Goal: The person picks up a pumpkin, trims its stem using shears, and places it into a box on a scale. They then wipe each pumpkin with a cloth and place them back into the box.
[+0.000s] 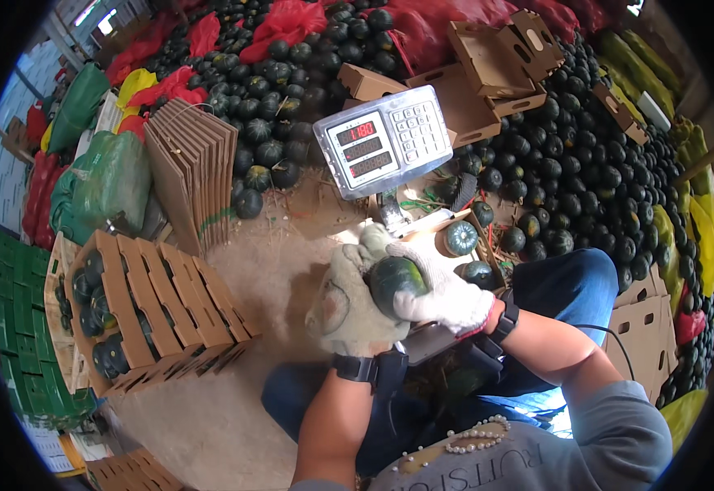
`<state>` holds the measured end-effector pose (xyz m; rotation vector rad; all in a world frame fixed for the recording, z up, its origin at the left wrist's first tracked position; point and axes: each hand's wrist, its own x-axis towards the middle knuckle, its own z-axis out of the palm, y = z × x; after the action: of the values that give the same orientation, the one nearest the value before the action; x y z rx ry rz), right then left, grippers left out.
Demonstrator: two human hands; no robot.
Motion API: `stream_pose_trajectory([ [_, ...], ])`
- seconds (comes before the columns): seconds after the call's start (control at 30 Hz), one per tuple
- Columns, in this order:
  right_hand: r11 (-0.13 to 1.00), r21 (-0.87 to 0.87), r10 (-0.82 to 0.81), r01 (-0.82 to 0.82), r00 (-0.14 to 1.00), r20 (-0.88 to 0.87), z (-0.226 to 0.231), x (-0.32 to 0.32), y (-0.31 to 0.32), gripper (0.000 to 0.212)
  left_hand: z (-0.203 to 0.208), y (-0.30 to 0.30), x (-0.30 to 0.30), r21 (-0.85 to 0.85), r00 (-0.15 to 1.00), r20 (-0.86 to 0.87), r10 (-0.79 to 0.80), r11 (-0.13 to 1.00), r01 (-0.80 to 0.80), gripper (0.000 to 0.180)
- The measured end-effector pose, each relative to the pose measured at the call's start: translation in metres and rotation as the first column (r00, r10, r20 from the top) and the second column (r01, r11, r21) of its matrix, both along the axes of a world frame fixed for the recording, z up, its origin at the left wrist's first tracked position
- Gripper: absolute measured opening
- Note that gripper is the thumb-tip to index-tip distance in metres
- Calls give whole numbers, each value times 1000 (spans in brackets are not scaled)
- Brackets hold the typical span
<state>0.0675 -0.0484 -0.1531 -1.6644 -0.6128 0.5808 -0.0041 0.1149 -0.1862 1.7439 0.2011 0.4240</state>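
Note:
A dark green pumpkin (395, 286) is gripped between my two gloved hands above my lap. My left hand (345, 299), in a thick greyish glove, wraps its left side. My right hand (449, 296), in a white knit glove, presses its right side. Just beyond my right hand, a cardboard box (427, 244) contains a striped green pumpkin (461, 238) and a darker pumpkin (479, 273). A silver scale display (377, 182) with lit red digits and a keypad rises behind my hands. My left hand partly hides what lies beneath it.
Filled cardboard boxes (178, 315) are stacked at left, before folded cardboard sheets (189, 168). Green crates (15, 323) line the left rim. Heaped pumpkins (558, 168) cover the back and right. Empty cartons (455, 102) lie behind the display. A black cable (619, 344) curves near my right knee.

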Motion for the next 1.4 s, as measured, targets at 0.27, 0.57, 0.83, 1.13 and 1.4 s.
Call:
stream_pose_trajectory([
  [0.27, 767, -518, -208, 378, 911, 356, -135, 35, -35, 82, -40, 59, -45, -851, 993, -74, 89, 513, -110, 72],
  [0.57, 914, -290, -180, 283, 924, 336, -133, 47, -32, 51, -45, 66, -40, -955, 989, -122, 83, 261, -140, 63],
  [0.83, 918, 262, -156, 299, 877, -454, 16, 26, -18, 55, -33, 65, -41, -971, 986, -132, 103, 188, -149, 55],
  [1.13, 569, 506, -582, 649, 752, -310, 51, 80, -82, 34, -12, 66, -35, -970, 986, -86, 142, 214, -115, 48],
  [1.4, 780, 188, -620, 597, 777, 109, 61, 84, -135, 37, -11, 49, -10, -951, 997, -31, 68, 304, -50, 46],
])
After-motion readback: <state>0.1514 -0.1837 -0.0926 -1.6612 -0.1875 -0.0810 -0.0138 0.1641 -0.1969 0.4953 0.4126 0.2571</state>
